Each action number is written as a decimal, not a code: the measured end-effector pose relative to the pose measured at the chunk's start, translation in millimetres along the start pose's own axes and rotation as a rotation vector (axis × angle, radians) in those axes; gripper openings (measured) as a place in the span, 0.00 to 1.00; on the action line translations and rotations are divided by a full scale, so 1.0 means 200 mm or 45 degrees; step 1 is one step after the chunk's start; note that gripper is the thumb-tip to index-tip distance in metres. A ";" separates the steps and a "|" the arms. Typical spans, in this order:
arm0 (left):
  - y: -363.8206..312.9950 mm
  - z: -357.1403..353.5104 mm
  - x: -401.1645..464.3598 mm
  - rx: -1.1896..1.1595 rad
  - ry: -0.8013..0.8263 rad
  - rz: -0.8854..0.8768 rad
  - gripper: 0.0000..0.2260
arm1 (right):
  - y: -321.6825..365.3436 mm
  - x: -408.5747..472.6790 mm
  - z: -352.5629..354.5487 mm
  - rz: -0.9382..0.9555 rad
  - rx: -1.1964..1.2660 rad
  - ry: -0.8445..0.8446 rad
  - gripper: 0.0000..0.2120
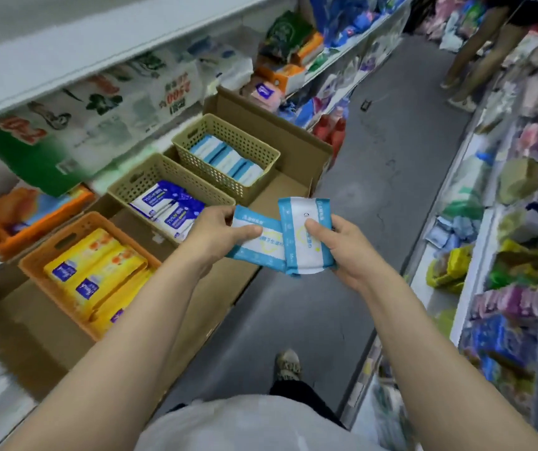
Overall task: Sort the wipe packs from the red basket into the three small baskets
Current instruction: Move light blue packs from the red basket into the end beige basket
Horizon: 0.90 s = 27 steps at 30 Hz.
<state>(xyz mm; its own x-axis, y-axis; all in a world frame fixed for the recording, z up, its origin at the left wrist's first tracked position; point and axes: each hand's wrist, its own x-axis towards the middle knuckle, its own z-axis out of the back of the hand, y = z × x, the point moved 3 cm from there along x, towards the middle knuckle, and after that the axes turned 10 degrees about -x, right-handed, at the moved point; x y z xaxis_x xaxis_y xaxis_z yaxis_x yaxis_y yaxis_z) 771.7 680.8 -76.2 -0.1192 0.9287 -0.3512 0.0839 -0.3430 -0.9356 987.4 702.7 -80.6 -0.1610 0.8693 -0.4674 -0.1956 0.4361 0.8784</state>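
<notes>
My left hand [218, 232] grips a light-blue and white wipe pack [261, 247] lying crosswise. My right hand [342, 249] holds a second light-blue and white wipe pack [296, 252] upright, overlapping the first one. Both packs hang over the aisle floor beside a cardboard box. On the box stand three small baskets: an orange basket [36, 268] with yellow packs, a beige middle basket [124, 190] with dark-blue and white packs, and a beige far basket [261, 149] with light-blue packs. The red basket is out of view.
The cardboard box [296, 131] lines the left shelf, which carries tissue bundles. Shelves of goods run along the right side. A grey aisle floor [391, 164] lies between. Another person's legs [475, 56] stand at the far end. My shoe [288, 364] is below.
</notes>
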 end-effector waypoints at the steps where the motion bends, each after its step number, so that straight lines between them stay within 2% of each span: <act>1: -0.01 -0.02 0.05 -0.034 -0.064 0.011 0.08 | 0.04 0.09 0.04 0.001 -0.016 0.025 0.08; 4: -0.02 -0.03 0.18 -0.163 -0.311 0.026 0.06 | 0.16 0.37 0.15 -0.043 -0.085 0.067 0.10; 6: -0.01 0.00 0.24 -0.265 -0.444 0.055 0.09 | 0.21 0.54 0.16 -0.073 -0.113 0.131 0.13; 10: 0.03 0.14 0.39 -0.442 -0.672 0.091 0.10 | 0.31 0.88 0.03 -0.068 -0.223 0.282 0.21; 12: 0.05 0.24 0.48 -0.478 -0.790 0.075 0.10 | 0.37 1.05 -0.08 -0.053 -0.237 0.344 0.19; 17: 0.08 0.42 0.75 -0.574 -0.912 0.128 0.11 | 0.53 1.48 -0.26 0.105 -0.417 0.318 0.13; 27: 0.10 0.55 0.99 -0.719 -1.102 0.223 0.10 | 0.67 2.12 -0.66 0.322 -1.070 0.400 0.12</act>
<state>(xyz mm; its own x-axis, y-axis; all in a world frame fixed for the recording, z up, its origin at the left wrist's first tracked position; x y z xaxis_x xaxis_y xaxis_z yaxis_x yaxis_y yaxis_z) 641.9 842.3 -168.1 -0.7092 0.3782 -0.5950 0.5915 -0.1401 -0.7940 765.2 1098.3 -175.0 -0.5249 0.7589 -0.3855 -0.7353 -0.1760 0.6545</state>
